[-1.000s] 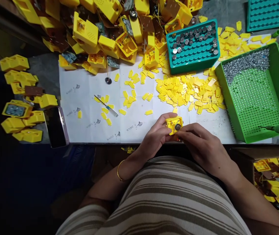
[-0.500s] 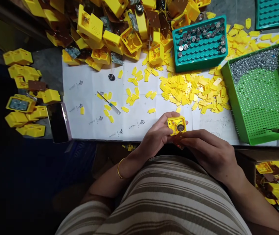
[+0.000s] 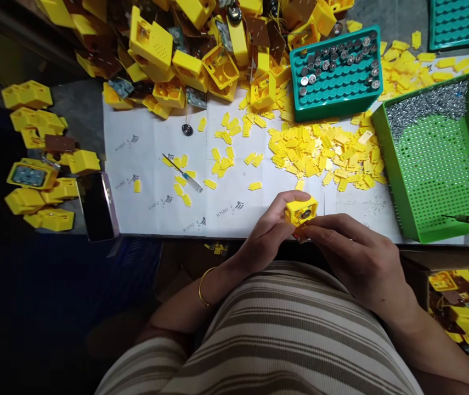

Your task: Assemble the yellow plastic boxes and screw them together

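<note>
A small yellow plastic housing (image 3: 295, 208) with a round dark speaker inside is gripped by my left hand (image 3: 270, 225), thumb below it and fingers round its far side. The open face of the housing is tilted toward the right. My right hand (image 3: 353, 249) is closed at the lower edge of the housing, fingertips pinching a brown circuit board (image 3: 300, 235) that is mostly hidden by the fingers. Both hands are above the front edge of the table. Close by, beyond the housing, lies a heap of small yellow plates (image 3: 328, 153).
A teal tray (image 3: 337, 108) of button cells stands behind the heap. At right, a green basket (image 3: 399, 192) holds many screws, with a screwdriver tip over its corner. Yellow housings (image 3: 191, 68) pile up at the back. A small screwdriver (image 3: 193, 183) and a phone (image 3: 96, 206) lie leftward.
My left hand has tilted the yellow housing, so its side wall shows more and its open face turns rightward. The brown board is now more hidden by my right fingers.
</note>
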`<state>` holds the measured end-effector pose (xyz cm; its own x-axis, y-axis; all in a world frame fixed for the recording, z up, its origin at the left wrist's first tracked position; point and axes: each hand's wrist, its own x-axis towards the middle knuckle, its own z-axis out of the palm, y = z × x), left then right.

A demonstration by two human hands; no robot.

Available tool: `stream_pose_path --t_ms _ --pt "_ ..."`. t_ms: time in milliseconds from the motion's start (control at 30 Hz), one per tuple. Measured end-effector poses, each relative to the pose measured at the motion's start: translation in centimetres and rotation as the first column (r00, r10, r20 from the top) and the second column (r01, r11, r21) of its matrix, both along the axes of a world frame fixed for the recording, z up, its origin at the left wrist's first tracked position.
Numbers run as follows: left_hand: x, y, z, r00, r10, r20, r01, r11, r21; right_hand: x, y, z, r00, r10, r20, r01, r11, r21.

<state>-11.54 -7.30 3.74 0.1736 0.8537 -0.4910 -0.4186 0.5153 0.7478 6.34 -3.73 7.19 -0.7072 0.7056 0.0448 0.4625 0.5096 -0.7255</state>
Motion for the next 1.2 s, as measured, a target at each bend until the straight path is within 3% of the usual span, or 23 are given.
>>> stream_pose_path --t_ms 200,500,700,867,1067,1200 --pt "-0.2 -0.1 0.0 0.999 -0.005 -0.042 0.006 1.0 0.027 -0.5 0.3 -0.3 0.998 -0.067 0.003 0.067 0.997 0.033" --pt "-0.5 0.2 0.0 0.99 0.051 0.133 -0.044 0.998 -0.053 -0.1 0.1 -0.9 0.995 -0.083 -0.051 0.084 0.996 0.032" --pt "-0.1 0.3 0.1 0.992 0.099 0.084 -0.089 0.989 -0.118 -0.3 -0.1 -0.9 0.999 -0.002 -0.035 0.002 1.0 -0.01" --pt "0.2 0.2 -0.4 0.991 0.135 -0.001 -0.135 0.988 -0.07 -0.7 -0.3 -0.9 0.999 -0.006 -0.038 0.004 0.998 -0.063" --pt "-0.2 0.0 -0.5 0.974 0.129 0.185 -0.107 0.987 -0.124 -1.0 -0.1 -0.9 0.993 -0.055 -0.109 0.045 0.994 -0.097" --pt "-0.2 0.0 -0.4 0.975 0.131 0.179 -0.108 0.985 -0.131 -1.1 -0.4 -1.3 0.988 -0.093 -0.12 0.084 0.994 -0.074"
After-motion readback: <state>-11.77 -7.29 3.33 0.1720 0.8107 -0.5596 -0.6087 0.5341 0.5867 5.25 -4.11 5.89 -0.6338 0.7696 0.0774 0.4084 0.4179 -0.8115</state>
